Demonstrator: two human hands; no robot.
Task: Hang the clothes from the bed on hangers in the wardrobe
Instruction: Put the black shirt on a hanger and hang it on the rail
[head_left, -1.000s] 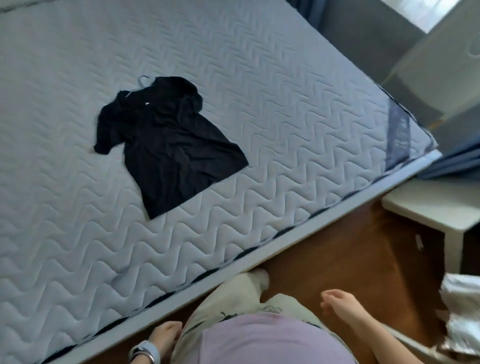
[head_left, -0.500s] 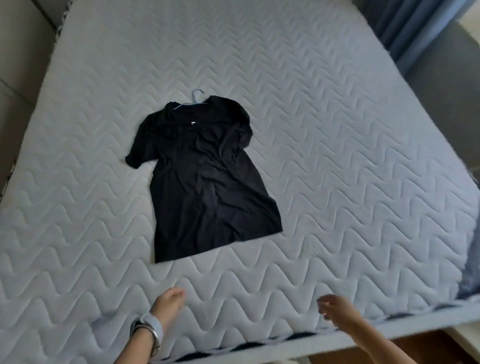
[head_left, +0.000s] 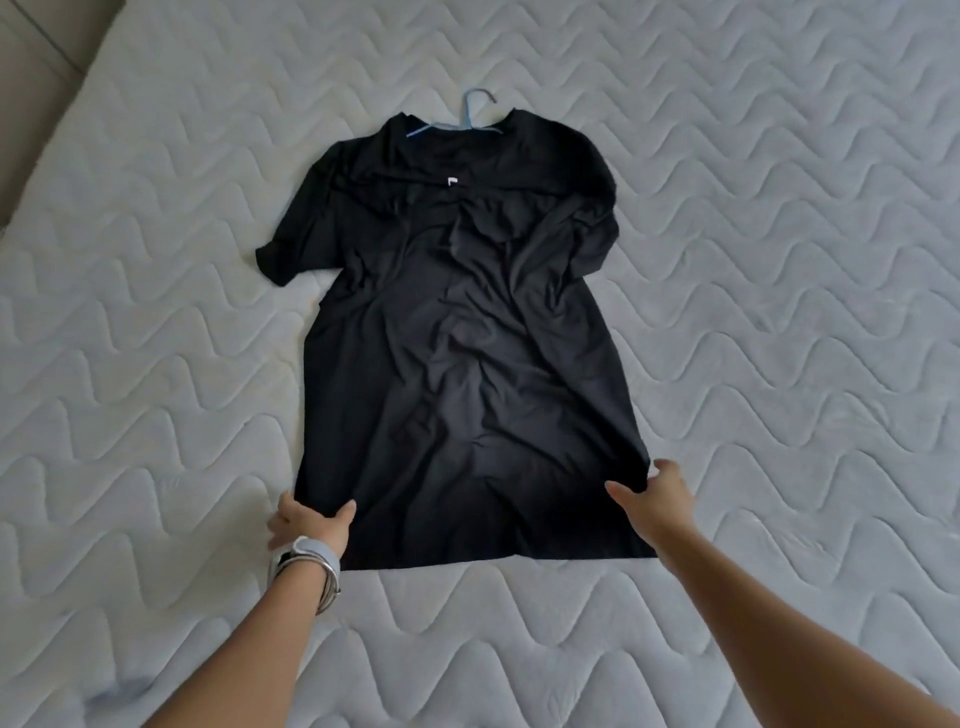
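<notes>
Black T-shirt (head_left: 462, 332) lies flat on the mattress (head_left: 779, 260) of the bed, centre of view. Neck at the far end, hem at the near end, cloth creased thru the middle. Its left sleeve sticks out to the left; the right sleeve is bunched vs the body. A light blue hanger (head_left: 470, 111) sits in the neck opening, w/ its hook poking out past the collar on the far side and resting on the mattress.

Left hand (head_left: 306, 525) pinches the near left corner of the hem, thumb on top of the cloth, fingers at the outer edge. Right hand (head_left: 660, 493) pinches the near right side of the shirt just above the hem, thumb laid on the cloth, fingers at the edge. Both bare arms reach in from the near side. Left wrist has a pale watch (head_left: 298, 556) w/ a metal bangle (head_left: 330, 582) beside it.

Surface: the mattress is pale grey-white, quilted in wavy zigzag rows, and fills nearly the whole view. Far left corner shows a beige panel (head_left: 47, 67), wall or headboard, can't tell which.

Writing: a small white tag (head_left: 451, 181) sits below the collar. The mark on it is maybe an "L", too small to be sure.
</notes>
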